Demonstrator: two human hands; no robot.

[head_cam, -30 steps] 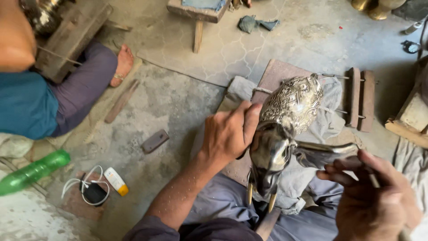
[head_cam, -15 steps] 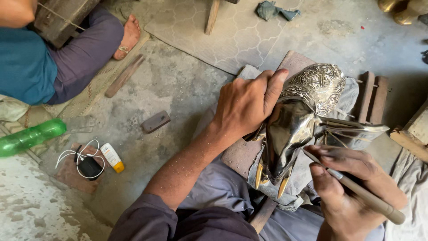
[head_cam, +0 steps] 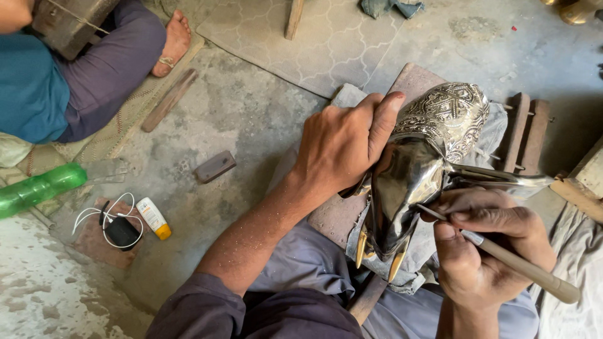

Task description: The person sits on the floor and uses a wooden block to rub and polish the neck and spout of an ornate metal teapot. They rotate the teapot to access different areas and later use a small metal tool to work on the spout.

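While the left hand (head_cam: 342,147) lies flat and closed over the shoulder of the polished metal figure (head_cam: 418,172), steadying it on a grey cloth (head_cam: 487,135) across the lap, the right hand (head_cam: 487,260) pinches a slim engraving tool (head_cam: 515,263), tip touching the shiny flank. Two gold tusks (head_cam: 380,254) point toward six o'clock; it is perhaps an elephant. At nine o'clock, on the floor, lie a green bottle (head_cam: 38,188) and a small white tube (head_cam: 152,217).

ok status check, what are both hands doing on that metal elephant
Left hand clamps the metal elephant figure from the side. Right hand holds a slim engraving tool, tip on the polished head. Nothing in the way.
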